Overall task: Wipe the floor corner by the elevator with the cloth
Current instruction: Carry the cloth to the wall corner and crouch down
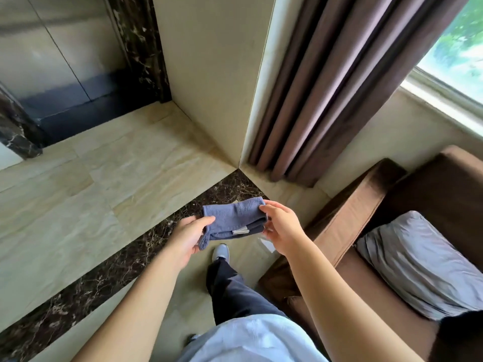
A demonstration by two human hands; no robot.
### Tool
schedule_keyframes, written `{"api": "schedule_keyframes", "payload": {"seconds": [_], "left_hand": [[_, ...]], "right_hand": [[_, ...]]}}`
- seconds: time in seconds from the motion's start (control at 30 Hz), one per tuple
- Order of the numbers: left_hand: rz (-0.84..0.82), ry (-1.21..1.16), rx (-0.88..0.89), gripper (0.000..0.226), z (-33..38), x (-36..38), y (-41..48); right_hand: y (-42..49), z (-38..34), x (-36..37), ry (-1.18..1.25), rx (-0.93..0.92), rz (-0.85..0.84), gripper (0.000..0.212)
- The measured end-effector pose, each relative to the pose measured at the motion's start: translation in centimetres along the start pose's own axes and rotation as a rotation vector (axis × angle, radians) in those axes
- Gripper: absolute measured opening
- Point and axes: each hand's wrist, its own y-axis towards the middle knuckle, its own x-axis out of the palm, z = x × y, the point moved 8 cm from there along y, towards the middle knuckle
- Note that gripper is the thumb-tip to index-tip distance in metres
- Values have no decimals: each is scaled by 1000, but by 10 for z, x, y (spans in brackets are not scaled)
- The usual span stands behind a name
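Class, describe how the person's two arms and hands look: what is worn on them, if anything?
Both forearms are bare up to the frame edge; no sleeves show. The left hand and right hand wear no gloves, and no rings, watch or bracelets are visible.

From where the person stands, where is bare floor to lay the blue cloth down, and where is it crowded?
Both hands, left hand and right hand, hold the blue cloth in the air. Free: the beige floor tiles between the elevator door, the cream wall and the dark marble strip. Crowded: the right side, with the brown armchair, grey cushion and curtain.
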Motion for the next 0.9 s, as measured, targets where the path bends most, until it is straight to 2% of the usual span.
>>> {"api": "schedule_keyframes", "payload": {"seconds": [0.13,0.27,0.37,0.63,0.77,0.9], "left_hand": [[-23,75,-1,13,45,9,66],[29,159,-8,20,91,15,134],[12,185,-22,10,130,21,188],[-48,227,-117,17,200,24,290],[-143,263,-125,24,240,21,340],[-132,296,-119,12,283,10,413]], "right_hand": [[65,-35,25,40,35,41,20],[132,-74,54,31,72,33,20],[183,-104,72,37,102,67,20],[273,-155,111,65,173,178,20],[318,-184,143,34,162,253,22],[384,-214,184,-12,123,268,22]]}}
